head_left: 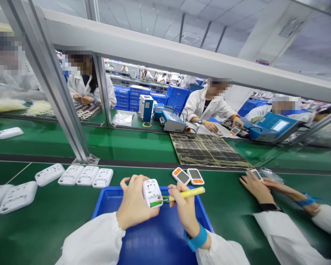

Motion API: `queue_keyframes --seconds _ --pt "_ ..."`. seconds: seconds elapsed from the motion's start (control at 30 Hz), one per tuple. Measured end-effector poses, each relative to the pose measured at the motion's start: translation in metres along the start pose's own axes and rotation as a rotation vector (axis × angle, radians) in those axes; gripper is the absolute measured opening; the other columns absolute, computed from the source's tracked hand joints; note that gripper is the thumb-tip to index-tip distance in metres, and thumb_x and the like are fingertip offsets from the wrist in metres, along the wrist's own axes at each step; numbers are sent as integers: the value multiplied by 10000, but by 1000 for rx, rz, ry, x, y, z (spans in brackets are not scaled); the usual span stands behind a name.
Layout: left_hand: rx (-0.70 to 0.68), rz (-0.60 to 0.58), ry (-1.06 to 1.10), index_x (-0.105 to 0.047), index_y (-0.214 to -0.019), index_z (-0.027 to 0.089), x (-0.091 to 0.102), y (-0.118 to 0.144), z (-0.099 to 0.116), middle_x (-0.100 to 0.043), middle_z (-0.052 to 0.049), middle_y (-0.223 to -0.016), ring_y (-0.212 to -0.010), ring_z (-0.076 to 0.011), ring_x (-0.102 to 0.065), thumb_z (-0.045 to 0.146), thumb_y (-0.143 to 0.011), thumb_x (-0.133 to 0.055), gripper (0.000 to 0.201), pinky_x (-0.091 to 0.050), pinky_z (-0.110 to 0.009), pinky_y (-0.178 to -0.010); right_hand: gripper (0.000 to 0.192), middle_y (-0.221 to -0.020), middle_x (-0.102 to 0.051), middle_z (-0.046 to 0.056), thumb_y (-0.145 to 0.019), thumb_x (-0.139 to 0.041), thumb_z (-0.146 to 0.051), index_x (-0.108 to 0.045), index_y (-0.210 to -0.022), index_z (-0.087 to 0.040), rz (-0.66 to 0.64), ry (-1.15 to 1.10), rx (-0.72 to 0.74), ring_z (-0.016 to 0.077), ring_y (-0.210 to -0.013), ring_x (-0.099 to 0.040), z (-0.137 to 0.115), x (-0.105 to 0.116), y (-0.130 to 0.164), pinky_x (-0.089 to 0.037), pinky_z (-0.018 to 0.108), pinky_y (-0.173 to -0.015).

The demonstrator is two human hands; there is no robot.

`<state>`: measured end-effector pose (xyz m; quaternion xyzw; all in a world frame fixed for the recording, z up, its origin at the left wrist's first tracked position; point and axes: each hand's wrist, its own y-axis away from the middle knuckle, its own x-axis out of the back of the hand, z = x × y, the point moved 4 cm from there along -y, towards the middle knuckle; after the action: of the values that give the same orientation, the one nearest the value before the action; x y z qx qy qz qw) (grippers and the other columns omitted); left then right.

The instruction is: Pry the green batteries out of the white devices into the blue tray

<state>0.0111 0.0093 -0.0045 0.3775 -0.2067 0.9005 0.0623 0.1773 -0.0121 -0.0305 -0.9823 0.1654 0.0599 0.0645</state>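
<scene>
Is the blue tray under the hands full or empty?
Empty, as far as shows: the blue tray has bare floor. The left hand holds the white device above it, not inside.

Open green belt just left of the blue tray (pixel 110 200), room to pass. Farther left, a row of white housings (pixel 74 175) blocking the far-left corner. Beyond the tray's far edge, two orange-trimmed devices (pixel 189 176) in the way. Right of the tray, a clear green strip, then a co-worker's hands (pixel 257 187) closing it off. Behind, a slanted metal post (pixel 57 95).
</scene>
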Motion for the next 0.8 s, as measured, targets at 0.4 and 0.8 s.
queue_keyframes --seconds 0.4,0.8 --pt "-296 -213 -209 -489 -1088 224 -22 7 9 -613 -75 -1061 -1020 -297 -494 232 -548 -609 553 -168 -559 -973 306 -348 -397 -99 -668 -634 -196 -378 -504 -230 -79 -419 -211 81 -360 -338 0 -7 -4 -469 342 -851" --pt "252 -125 -223 -438 -1261 178 24 -54 -92 -528 -132 -1244 -1189 -349 -395 555 -650 -607 738 -299 -501 -939 255 -338 -395 -94 -619 -654 -233 -430 -496 -221 38 -409 -249 77 -348 -338 21 5 -22 -508 288 -661"
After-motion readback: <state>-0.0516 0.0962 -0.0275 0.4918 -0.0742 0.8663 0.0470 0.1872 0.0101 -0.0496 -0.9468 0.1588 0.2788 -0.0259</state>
